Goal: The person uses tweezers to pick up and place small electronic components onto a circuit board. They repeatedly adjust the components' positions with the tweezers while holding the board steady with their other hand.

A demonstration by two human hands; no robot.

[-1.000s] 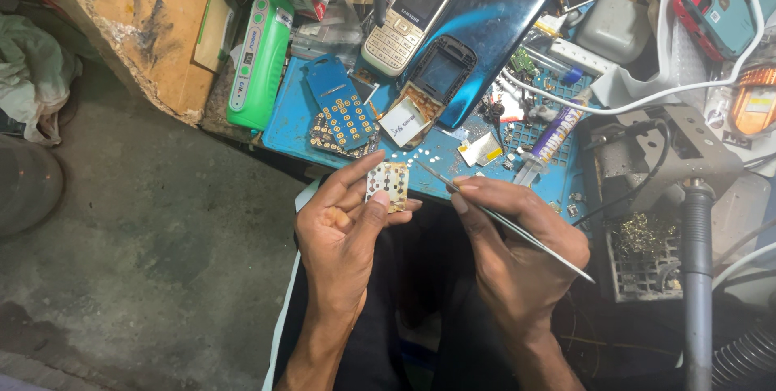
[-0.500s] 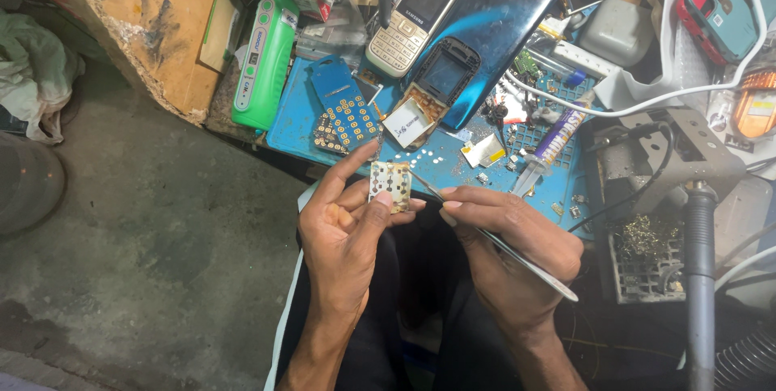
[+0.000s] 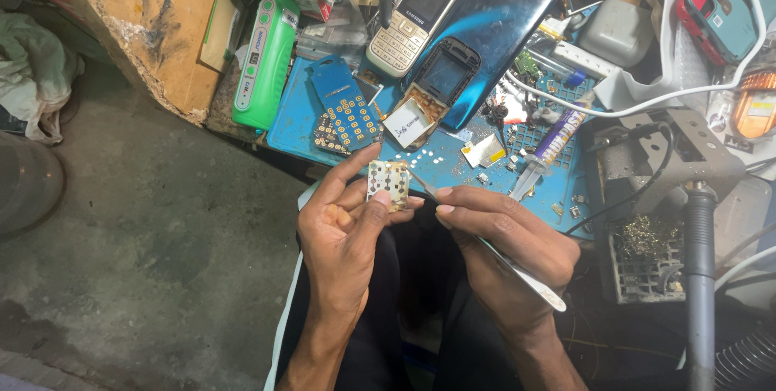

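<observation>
My left hand [image 3: 347, 233] pinches a small white keypad sheet with metal dome contacts [image 3: 389, 182] between thumb and fingers, held upright just below the edge of the blue work mat [image 3: 453, 166]. My right hand [image 3: 505, 250] grips thin metal tweezers [image 3: 525, 276], whose tip touches the right edge of the sheet. On the mat above lie a blue keypad board with gold contacts [image 3: 346, 115], a dark phone frame [image 3: 444, 76] and a small white part [image 3: 406, 124].
A cream keypad phone [image 3: 412, 19], a large glossy blue phone back [image 3: 501, 23], a green rectangular device [image 3: 264, 58], a syringe of paste [image 3: 550, 149], white cable [image 3: 647, 100], a metal stand [image 3: 699, 197] and brass wool holder [image 3: 647, 266] crowd the bench. Concrete floor lies left.
My right hand has moved left, bringing the tweezers' tip from beside the keypad sheet onto its edge. My left hand has held the sheet nearly still.
</observation>
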